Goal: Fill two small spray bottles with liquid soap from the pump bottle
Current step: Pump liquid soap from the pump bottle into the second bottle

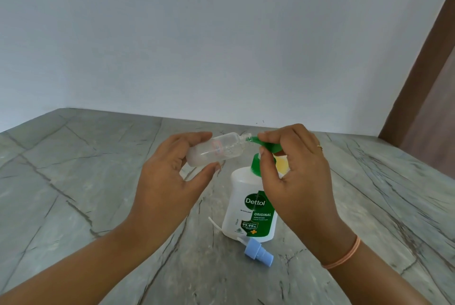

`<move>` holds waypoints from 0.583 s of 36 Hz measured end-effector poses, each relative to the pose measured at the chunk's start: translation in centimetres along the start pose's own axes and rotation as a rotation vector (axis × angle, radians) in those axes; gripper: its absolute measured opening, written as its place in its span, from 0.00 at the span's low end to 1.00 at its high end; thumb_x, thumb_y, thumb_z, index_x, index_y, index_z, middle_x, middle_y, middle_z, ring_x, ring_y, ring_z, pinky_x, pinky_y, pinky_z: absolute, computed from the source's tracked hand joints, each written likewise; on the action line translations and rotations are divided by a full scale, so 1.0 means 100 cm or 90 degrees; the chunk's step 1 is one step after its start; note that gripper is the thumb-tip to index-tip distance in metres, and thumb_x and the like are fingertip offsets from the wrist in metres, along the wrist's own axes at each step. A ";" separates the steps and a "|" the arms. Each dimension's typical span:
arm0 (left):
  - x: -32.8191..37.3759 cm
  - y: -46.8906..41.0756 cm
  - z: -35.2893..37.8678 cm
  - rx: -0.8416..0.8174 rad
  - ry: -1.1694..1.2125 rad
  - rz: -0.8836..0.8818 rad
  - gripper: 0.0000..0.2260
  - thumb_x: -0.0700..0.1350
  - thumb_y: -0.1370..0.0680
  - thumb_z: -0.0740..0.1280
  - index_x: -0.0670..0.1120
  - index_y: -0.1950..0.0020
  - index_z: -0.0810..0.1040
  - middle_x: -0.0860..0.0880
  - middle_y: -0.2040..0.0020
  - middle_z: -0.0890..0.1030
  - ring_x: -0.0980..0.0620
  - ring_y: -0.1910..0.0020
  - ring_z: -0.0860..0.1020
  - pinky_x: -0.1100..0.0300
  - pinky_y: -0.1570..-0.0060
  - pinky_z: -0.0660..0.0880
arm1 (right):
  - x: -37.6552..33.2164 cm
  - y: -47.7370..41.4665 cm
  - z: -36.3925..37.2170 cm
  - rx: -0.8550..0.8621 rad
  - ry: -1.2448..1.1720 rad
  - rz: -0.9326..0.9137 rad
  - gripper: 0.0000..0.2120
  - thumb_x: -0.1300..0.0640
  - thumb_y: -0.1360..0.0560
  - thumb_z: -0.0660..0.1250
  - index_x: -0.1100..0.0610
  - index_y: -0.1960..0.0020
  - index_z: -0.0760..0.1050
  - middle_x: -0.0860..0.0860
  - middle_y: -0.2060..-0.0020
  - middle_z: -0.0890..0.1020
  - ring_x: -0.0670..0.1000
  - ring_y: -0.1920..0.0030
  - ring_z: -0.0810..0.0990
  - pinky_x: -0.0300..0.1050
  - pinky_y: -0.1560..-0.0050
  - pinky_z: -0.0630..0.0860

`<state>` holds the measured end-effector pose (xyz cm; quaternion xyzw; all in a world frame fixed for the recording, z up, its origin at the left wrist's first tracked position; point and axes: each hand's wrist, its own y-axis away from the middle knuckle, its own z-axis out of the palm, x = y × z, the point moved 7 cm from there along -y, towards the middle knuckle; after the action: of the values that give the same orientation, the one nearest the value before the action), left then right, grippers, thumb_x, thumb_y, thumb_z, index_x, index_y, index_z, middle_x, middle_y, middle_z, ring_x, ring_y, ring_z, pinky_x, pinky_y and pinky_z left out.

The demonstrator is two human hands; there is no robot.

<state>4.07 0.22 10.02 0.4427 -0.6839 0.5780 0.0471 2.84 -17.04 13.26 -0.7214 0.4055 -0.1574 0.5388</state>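
My left hand (172,181) holds a small clear spray bottle (216,149) tilted almost on its side, its open neck against the green pump nozzle. A white pump bottle (248,206) with a green label stands on the grey stone table (98,181). My right hand (293,176) rests on the green pump head (269,145), fingers curled over it. A blue spray cap (258,254) with its white dip tube lies on the table in front of the pump bottle. Behind my right hand a yellowish object (282,165) shows, mostly hidden.
A plain white wall rises behind the table's far edge. A brown wooden door frame (418,83) runs down the right side. The stone surface has dark vein lines.
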 end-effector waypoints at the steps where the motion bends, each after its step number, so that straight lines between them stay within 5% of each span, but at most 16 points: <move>1: 0.001 0.000 0.000 0.002 0.000 0.004 0.18 0.54 0.32 0.68 0.60 0.43 0.72 0.66 0.48 0.74 0.63 0.48 0.75 0.71 0.47 0.73 | 0.000 -0.002 -0.001 -0.010 -0.009 0.008 0.07 0.58 0.28 0.61 0.58 0.54 0.76 0.46 0.58 0.74 0.49 0.58 0.74 0.39 0.60 0.72; 9: 0.002 0.001 -0.002 0.005 0.012 0.001 0.18 0.54 0.32 0.68 0.61 0.44 0.72 0.64 0.48 0.75 0.61 0.48 0.76 0.70 0.45 0.72 | 0.000 -0.009 -0.003 -0.032 -0.013 0.011 0.06 0.60 0.29 0.64 0.57 0.54 0.77 0.45 0.58 0.74 0.49 0.58 0.75 0.45 0.61 0.77; 13: 0.002 0.002 -0.001 0.002 0.024 -0.008 0.17 0.57 0.33 0.67 0.63 0.45 0.72 0.65 0.48 0.76 0.60 0.47 0.76 0.71 0.45 0.72 | 0.000 0.001 -0.001 0.012 0.029 -0.005 0.07 0.59 0.27 0.61 0.59 0.54 0.77 0.50 0.59 0.77 0.48 0.58 0.72 0.37 0.58 0.70; 21: -0.001 0.000 -0.003 -0.006 0.017 -0.002 0.17 0.53 0.32 0.72 0.60 0.45 0.73 0.64 0.49 0.76 0.63 0.48 0.76 0.76 0.50 0.71 | -0.002 0.006 0.002 0.037 0.050 -0.022 0.08 0.60 0.27 0.60 0.61 0.55 0.77 0.53 0.60 0.78 0.46 0.57 0.69 0.34 0.55 0.64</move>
<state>4.02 0.51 10.05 0.4360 -0.6851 0.5806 0.0588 2.61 -16.81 12.66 -0.7057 0.4092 -0.2068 0.5401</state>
